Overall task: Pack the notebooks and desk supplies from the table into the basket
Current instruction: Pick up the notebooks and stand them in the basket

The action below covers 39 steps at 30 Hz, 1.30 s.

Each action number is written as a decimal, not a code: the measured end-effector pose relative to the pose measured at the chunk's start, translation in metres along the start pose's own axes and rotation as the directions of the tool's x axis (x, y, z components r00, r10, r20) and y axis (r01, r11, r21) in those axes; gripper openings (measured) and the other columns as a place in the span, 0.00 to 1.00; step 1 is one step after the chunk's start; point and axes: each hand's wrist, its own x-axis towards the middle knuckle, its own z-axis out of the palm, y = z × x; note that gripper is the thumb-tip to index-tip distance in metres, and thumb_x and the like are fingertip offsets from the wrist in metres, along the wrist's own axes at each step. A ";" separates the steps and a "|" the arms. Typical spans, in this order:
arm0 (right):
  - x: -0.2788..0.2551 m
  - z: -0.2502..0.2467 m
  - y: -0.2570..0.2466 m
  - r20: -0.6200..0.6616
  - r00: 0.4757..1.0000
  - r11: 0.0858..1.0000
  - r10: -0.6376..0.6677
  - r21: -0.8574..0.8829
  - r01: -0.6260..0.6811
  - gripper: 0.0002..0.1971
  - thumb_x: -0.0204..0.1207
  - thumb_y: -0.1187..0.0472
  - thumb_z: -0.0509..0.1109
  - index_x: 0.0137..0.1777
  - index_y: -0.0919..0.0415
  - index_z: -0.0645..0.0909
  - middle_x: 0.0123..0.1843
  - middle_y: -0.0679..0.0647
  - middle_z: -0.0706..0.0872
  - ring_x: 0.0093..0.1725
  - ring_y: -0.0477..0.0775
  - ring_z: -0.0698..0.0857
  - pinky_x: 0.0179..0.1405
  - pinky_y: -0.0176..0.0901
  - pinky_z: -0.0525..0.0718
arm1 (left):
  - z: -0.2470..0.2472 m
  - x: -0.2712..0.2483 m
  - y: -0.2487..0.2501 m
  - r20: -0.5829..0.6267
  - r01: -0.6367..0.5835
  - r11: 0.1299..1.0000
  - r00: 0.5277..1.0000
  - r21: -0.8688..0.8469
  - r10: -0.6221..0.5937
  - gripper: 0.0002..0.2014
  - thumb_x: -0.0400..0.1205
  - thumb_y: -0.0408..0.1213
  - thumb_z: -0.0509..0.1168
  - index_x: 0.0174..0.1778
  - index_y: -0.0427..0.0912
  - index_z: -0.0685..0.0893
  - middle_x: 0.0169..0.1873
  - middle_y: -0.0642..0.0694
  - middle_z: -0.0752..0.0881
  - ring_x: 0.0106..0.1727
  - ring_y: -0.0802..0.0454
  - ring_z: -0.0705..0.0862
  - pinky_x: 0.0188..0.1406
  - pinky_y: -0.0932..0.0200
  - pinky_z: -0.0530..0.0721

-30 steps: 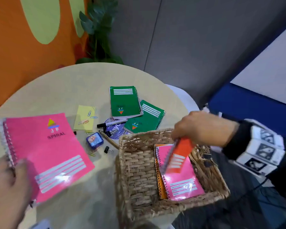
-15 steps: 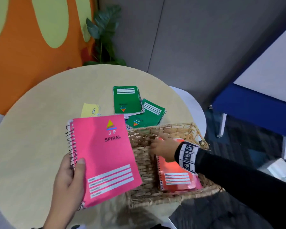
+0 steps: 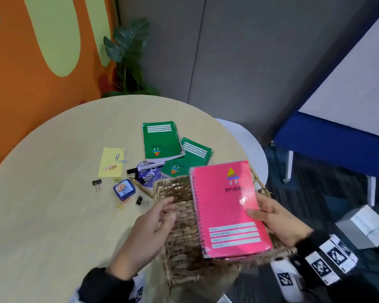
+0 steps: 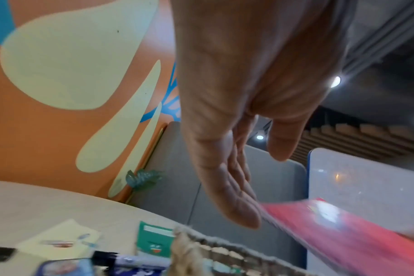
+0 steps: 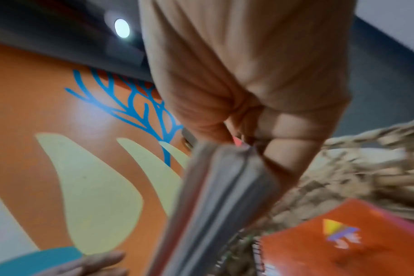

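Note:
My right hand (image 3: 263, 212) grips a pink spiral notebook (image 3: 225, 206) by its right edge, thumb on the cover, and holds it tilted over the wicker basket (image 3: 179, 237). In the right wrist view the fingers (image 5: 284, 153) curl under the notebook's page edges (image 5: 220, 186), and an orange notebook (image 5: 331, 242) lies inside the basket (image 5: 366, 168). My left hand (image 3: 162, 213) hovers open at the basket's left rim and holds nothing; its straight fingers (image 4: 236, 186) show in the left wrist view beside the pink notebook (image 4: 343, 233).
On the round table (image 3: 53, 215) lie two green notebooks (image 3: 161, 141) (image 3: 190, 158), a yellow sticky pad (image 3: 111, 162) with paper clips, a marker (image 3: 144, 168), a small blue box (image 3: 124, 189) and two binder clips (image 3: 96, 183) (image 3: 139, 200). The basket sits at the table's right edge.
The pink notebook passed from my left hand to my right and now hangs over the basket. My left hand let go of it. The right hand laid the orange notebook in the basket.

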 end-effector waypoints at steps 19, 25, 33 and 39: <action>0.067 -0.014 0.031 -0.353 0.913 0.159 0.206 -0.908 -0.387 0.16 0.70 0.40 0.67 0.43 0.52 0.83 0.48 0.50 0.88 0.52 0.53 0.88 0.48 0.42 0.85 | -0.119 0.200 -0.018 0.200 -0.213 0.236 0.977 0.948 0.078 0.22 0.80 0.32 0.59 0.72 0.47 0.71 0.66 0.47 0.80 0.67 0.46 0.75 0.61 0.49 0.79; 0.112 0.001 -0.030 -0.276 0.954 0.722 -0.114 -0.683 -0.112 0.02 0.77 0.63 0.68 0.44 0.57 0.81 0.30 0.45 0.79 0.25 0.38 0.81 0.30 0.30 0.75 | -0.070 0.300 -0.023 0.380 -0.378 0.040 0.921 0.925 -0.082 0.38 0.77 0.24 0.63 0.81 0.49 0.55 0.79 0.41 0.63 0.81 0.40 0.55 0.76 0.33 0.63; 0.265 0.027 -0.103 -0.450 0.872 0.966 0.192 -0.072 -0.250 0.03 0.75 0.70 0.64 0.41 0.65 0.77 0.38 0.58 0.74 0.34 0.53 0.74 0.41 0.47 0.79 | -0.025 0.373 -0.051 0.530 -0.539 0.020 0.822 0.842 -0.208 0.36 0.80 0.26 0.62 0.80 0.55 0.56 0.84 0.44 0.47 0.84 0.38 0.41 0.77 0.27 0.54; 0.292 0.030 -0.108 -0.407 0.865 0.684 0.293 -0.543 -0.487 0.24 0.84 0.56 0.58 0.77 0.65 0.66 0.79 0.62 0.69 0.76 0.61 0.71 0.75 0.47 0.68 | -0.026 0.360 -0.038 0.580 -0.581 0.007 0.812 0.814 -0.067 0.19 0.82 0.28 0.59 0.68 0.44 0.74 0.74 0.42 0.71 0.82 0.41 0.57 0.78 0.27 0.50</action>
